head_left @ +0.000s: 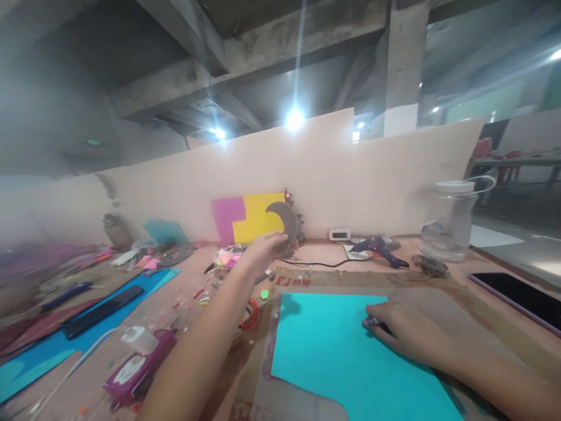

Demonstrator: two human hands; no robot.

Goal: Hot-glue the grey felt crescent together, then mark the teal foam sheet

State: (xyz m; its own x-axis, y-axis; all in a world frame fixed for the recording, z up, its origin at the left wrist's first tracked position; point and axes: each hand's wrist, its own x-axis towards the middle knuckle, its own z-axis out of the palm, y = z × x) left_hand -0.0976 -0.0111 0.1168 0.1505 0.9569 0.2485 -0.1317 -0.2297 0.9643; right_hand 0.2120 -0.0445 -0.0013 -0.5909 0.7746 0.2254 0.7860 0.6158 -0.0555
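Observation:
My left hand (265, 248) reaches to the back of the table, its fingers closed on the lower part of a dark grey crescent shape (287, 221). Behind the crescent, yellow (254, 216) and purple (228, 217) sheets lean against the pale board. Over a turquoise sheet (328, 345) on the table, my right hand (385, 324) is closed around a small, dark, pen-like object (372, 321), mostly hidden by the fingers.
A glue gun (379, 250), a small display (339, 235), a clear jug (447, 225) and a phone (521, 298) stand or lie right. Left are red-handled scissors (249, 314), a purple power strip (140, 365), a blue sheet (30, 365) and scraps. A pale board (315, 175) borders the back.

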